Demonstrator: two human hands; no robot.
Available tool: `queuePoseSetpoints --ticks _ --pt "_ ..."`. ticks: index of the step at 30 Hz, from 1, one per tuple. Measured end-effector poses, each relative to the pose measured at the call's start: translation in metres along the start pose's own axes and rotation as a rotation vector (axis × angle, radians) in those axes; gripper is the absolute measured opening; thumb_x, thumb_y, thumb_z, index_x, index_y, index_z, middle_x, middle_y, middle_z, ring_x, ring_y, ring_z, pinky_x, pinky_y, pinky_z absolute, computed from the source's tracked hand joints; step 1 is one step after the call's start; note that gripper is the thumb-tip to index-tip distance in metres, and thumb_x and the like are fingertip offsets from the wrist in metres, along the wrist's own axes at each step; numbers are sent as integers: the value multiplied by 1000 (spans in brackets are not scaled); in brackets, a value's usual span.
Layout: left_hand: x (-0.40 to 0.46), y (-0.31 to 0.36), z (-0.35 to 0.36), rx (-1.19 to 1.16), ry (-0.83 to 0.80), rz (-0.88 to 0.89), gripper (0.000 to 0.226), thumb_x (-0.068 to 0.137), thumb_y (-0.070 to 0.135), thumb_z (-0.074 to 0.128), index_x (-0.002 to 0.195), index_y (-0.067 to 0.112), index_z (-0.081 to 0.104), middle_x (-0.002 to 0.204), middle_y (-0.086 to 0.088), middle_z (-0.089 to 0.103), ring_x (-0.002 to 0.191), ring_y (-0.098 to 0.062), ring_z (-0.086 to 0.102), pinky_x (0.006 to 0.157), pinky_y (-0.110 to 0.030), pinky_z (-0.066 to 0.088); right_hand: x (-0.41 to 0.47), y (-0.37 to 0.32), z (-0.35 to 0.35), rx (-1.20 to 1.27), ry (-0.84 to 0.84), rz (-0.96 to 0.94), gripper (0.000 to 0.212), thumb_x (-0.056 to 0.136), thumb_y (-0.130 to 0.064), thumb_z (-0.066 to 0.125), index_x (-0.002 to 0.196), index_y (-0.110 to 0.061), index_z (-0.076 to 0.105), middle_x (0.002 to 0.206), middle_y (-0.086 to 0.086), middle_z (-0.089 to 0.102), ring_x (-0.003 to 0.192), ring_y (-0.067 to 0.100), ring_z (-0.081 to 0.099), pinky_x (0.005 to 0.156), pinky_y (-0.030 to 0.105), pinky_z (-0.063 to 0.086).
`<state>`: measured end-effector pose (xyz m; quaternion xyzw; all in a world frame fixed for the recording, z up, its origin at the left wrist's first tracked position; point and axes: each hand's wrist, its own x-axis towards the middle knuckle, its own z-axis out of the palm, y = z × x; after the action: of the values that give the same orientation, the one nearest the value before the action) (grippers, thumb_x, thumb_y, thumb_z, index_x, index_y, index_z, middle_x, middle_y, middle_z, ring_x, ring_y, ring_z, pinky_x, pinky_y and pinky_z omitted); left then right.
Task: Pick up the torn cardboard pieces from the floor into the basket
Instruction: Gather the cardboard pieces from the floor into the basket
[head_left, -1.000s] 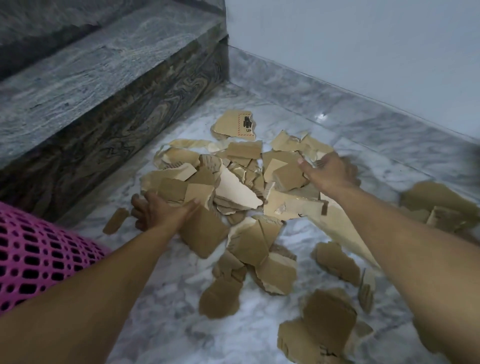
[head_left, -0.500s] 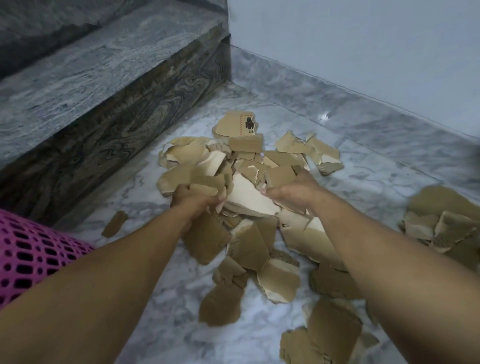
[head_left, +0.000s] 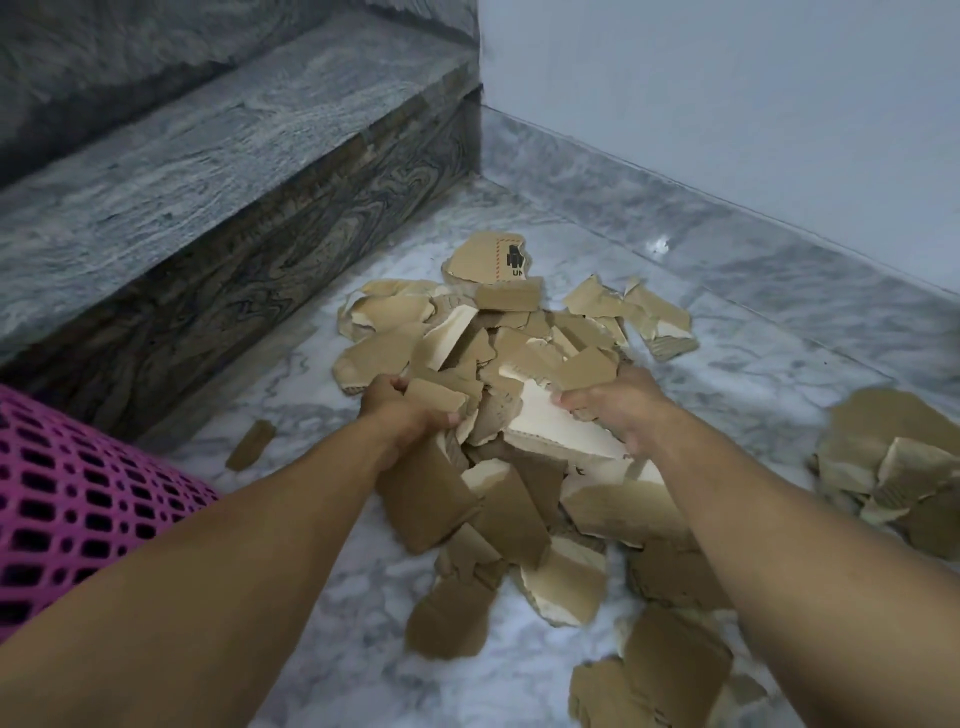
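At nine o'clock, the pink lattice basket (head_left: 78, 499) is being kept at the frame's left edge, standing on the marble floor (head_left: 322, 649) at the foot of a grey stone step (head_left: 208, 171). A single small cardboard scrap (head_left: 251, 445) is lying apart between the basket and the heap. At the centre, the pile of torn cardboard pieces (head_left: 498, 358) is being squeezed from both sides. The left hand (head_left: 402, 415) is being curled round a brown piece at the pile's nine o'clock side, fingers on top and thumb tucked against the edge. At the pile's three o'clock side, the right hand (head_left: 618, 410) is being closed on a pale, white-faced piece, its fingertips bent over the torn edge. At twelve o'clock, a printed piece (head_left: 488, 260) bearing a black symbol is lying at the far end of the heap, near the wall (head_left: 727, 104). Towards six o'clock, more loose pieces (head_left: 452, 618) are lying on the floor beneath the forearms. At three o'clock, a second, smaller heap (head_left: 893, 467) is lying well apart from the main pile, against the frame's right edge.
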<state>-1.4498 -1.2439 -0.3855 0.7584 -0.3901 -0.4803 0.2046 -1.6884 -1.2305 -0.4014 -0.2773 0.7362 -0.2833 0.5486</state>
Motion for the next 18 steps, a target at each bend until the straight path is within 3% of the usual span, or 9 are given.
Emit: queuePoseSetpoints --ticks 2,5,8,10,14,18 --pt "-4 -1 -6 -56 -24 -32 70 61 13 90 119 15 52 107 -3 55 99 -22 55 81 -33 49 -6 -1 -9 19 6 -12 75 55 -13 94 121 -11 57 109 4 69 99 23 66 90 38 55" --pt "-15 6 -15 -131 -52 -33 52 62 11 89 104 13 59 100 -3 63 89 -21 61 72 -30 52 -19 -11 -25 42 22 -54 76 55 -10 94 121 -11 56 108 6 69 97 22 67 86 35 56" --pt "-28 22 -26 -177 -83 -20 56 56 12 92 105 10 66 103 -8 71 92 -25 68 84 -42 57 -38 -25 -39 51 29 -115 70 56 -7 93 116 -14 58 105 7 70 94 23 68 82 35 57" --pt "-36 33 -35 -205 -91 -11 56 53 10 92 103 12 67 103 -10 72 91 -28 69 85 -48 57 -53 -35 -48 64 13 -158 70 59 -1 90 118 -19 56 105 8 70 89 23 69 74 33 57" --pt "-82 71 -66 -266 -38 29 39 61 2 88 86 13 60 93 -11 69 82 -28 68 77 -44 58 -101 -66 -63 61 15 -182 48 66 1 85 110 -2 65 90 8 72 72 20 66 63 29 54" --pt "-137 104 -100 -304 9 116 38 65 -2 84 73 13 51 80 -11 63 66 -25 62 70 -44 55 -157 -100 -73 52 11 -237 49 65 -1 86 110 -1 67 85 10 72 62 18 66 49 25 52"
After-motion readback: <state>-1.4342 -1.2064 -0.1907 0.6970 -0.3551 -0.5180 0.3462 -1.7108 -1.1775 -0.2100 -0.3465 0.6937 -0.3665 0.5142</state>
